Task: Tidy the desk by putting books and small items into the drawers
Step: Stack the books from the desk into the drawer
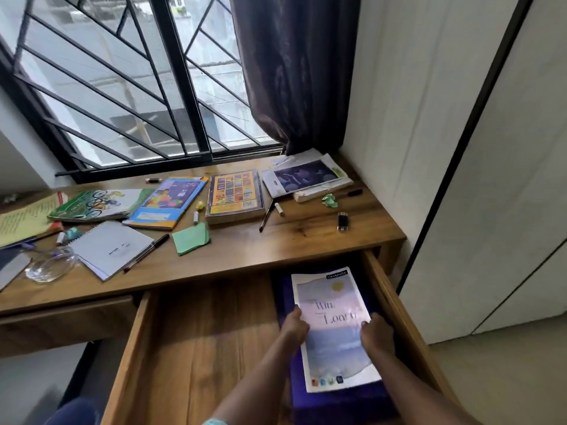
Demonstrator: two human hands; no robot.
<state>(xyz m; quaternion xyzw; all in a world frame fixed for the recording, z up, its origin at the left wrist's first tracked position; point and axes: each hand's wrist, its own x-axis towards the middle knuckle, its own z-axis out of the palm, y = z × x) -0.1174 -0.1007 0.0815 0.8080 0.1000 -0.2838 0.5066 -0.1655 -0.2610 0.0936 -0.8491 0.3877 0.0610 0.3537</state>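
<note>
On the brown wooden worktop (pixel 245 250) lie one thick yellow book (pixel 234 194), one blue picture book (pixel 167 204), one green picture book (pixel 98 205), one white spiral pad (pixel 112 248) and two dark pens (pixel 147 253) (pixel 266 216). One pale paper book (pixel 333 326) sits in the one open wooden drawer (pixel 196 348).

both hands (pixel 294 328) (pixel 378 332) lowered, fingers (pixel 296 312) curled in grip.

Notebook (pixel 334 329) cover in drawer: "classmate" tag, large words "Win", "Learn".
</note>
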